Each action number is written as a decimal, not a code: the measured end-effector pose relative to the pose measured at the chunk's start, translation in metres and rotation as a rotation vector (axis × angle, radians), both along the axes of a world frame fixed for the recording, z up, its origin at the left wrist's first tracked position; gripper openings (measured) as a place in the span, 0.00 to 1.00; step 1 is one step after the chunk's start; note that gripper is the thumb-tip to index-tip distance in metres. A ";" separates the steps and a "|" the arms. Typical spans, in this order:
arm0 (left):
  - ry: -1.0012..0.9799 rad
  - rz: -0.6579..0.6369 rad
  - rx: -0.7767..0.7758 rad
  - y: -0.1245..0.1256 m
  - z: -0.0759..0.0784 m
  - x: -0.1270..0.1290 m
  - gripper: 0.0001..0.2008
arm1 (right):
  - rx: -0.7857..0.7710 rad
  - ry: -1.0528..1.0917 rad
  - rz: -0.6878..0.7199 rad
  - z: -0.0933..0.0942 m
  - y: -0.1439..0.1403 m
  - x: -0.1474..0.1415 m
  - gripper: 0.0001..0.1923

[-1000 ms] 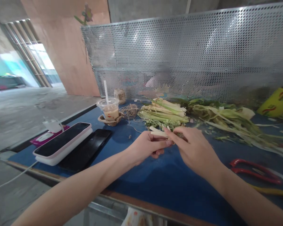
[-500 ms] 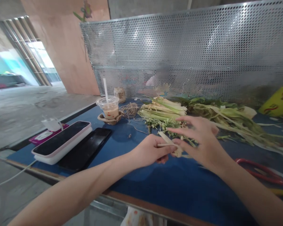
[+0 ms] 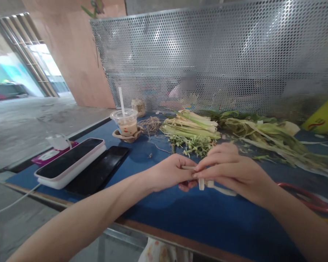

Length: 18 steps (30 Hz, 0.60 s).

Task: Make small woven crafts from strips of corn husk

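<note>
My left hand (image 3: 177, 173) pinches a pale corn husk strip (image 3: 201, 183) above the blue tabletop. The fingers of my right hand (image 3: 229, 165) close on the same piece from the right, their tips meeting my left fingertips. A loose, narrow end of the strip trails to the right under my right hand. Much of the piece is hidden by my fingers. Just beyond my hands lie a cluster of small green buds on stems (image 3: 198, 145) and a stack of pale green husks (image 3: 190, 125).
More loose husks (image 3: 262, 133) spread to the right, near red-handled scissors (image 3: 306, 196) and a yellow roll (image 3: 322, 116). On the left are a drink cup (image 3: 125, 122), a tangle of twine (image 3: 150, 125), a phone on a white box (image 3: 71, 160) and a black phone (image 3: 98, 171). A perforated metal panel (image 3: 207, 54) stands behind.
My right hand has come down and left, its spread fingers closing on the husk at my left fingertips. The strip's upright end has folded down.
</note>
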<state>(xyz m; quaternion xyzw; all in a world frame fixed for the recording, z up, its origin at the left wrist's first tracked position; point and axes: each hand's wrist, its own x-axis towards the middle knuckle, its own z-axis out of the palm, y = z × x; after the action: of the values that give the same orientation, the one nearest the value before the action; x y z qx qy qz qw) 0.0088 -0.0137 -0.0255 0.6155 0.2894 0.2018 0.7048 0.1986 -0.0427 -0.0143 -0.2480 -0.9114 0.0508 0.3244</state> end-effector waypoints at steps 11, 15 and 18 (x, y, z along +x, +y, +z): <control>0.038 -0.055 -0.003 -0.001 0.005 -0.001 0.11 | -0.171 0.042 -0.042 0.002 -0.003 0.001 0.06; 0.044 -0.036 0.000 0.000 0.006 -0.002 0.12 | -0.123 -0.011 -0.119 0.003 -0.005 0.003 0.07; 0.039 -0.045 -0.026 0.001 0.006 -0.002 0.11 | -0.100 -0.040 -0.135 0.004 -0.007 0.003 0.08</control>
<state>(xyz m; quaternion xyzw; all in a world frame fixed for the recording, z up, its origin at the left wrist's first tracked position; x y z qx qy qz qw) 0.0069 -0.0130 -0.0197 0.6165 0.2919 0.1700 0.7112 0.2020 -0.0496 -0.0106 -0.3260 -0.8952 0.0693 0.2959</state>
